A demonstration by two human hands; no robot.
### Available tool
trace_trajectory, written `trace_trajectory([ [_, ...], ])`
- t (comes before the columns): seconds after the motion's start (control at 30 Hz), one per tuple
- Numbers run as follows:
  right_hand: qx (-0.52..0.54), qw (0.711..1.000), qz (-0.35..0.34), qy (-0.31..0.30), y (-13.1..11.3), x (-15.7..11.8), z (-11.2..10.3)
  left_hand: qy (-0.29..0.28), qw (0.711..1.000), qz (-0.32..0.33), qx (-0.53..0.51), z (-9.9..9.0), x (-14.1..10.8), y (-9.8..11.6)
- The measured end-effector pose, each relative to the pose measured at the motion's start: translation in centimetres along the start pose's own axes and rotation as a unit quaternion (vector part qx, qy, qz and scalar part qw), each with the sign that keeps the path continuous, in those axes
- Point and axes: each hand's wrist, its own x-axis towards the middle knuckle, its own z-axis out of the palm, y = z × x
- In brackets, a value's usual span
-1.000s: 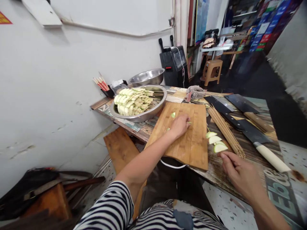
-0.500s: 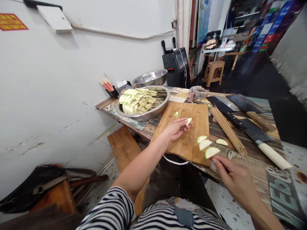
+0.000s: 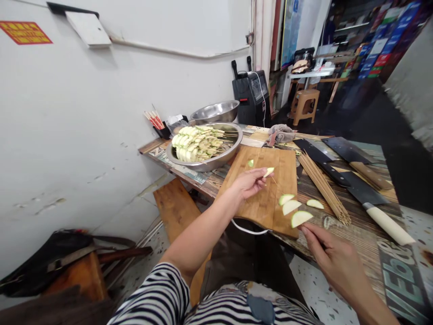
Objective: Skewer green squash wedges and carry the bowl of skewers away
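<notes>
Skewer, one: near end pinched in the right hand's fingers; three threaded slices; long axis running forward-left over the board. Single slice: gripped in the left hand's fingers, by the skewer's far tip (contact cannot be told). Loose slice: on the surface, nearer the right hand.

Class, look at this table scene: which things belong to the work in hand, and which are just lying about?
Work in hand:
slice in the left hand
loaded skewer in the right hand
cutting board
bundle of sticks
bowl of filled skewers

Apparently lying about:
knives, untouched
cloth
black bag
stool
</notes>
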Motion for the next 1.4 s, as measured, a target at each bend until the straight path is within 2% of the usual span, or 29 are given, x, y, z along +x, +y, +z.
trace_trajectory([
  [0.33,0.013,0.999,0.042,-0.017,-0.1,0.0,0.2,-0.006,1.0,-0.003,-0.011,0.4,-0.2,0.2],
  [0.57,0.008,1.0,0.017,-0.013,-0.2,0.2,0.1,-0.02,1.0,0.006,0.004,0.6,-0.5,0.2],
  [0.73,-0.004,1.0,-0.001,-0.009,-0.2,0.1,0.2,0.003,1.0,0.006,0.006,0.9,-0.8,0.2],
  [1.1,0.009,0.999,0.035,-0.024,-0.7,0.1,0.4,-0.01,0.999,0.006,0.052,0.9,-1.0,0.3],
  [1.27,0.027,0.998,0.051,-0.02,-1.0,0.2,0.8,-0.029,1.0,-0.011,-0.001,1.0,-1.1,0.1],
  [1.4,0.041,0.997,0.059,-0.012,-1.2,0.2,1.3,-0.025,0.999,0.016,-0.037,1.5,-1.4,-0.9],
])
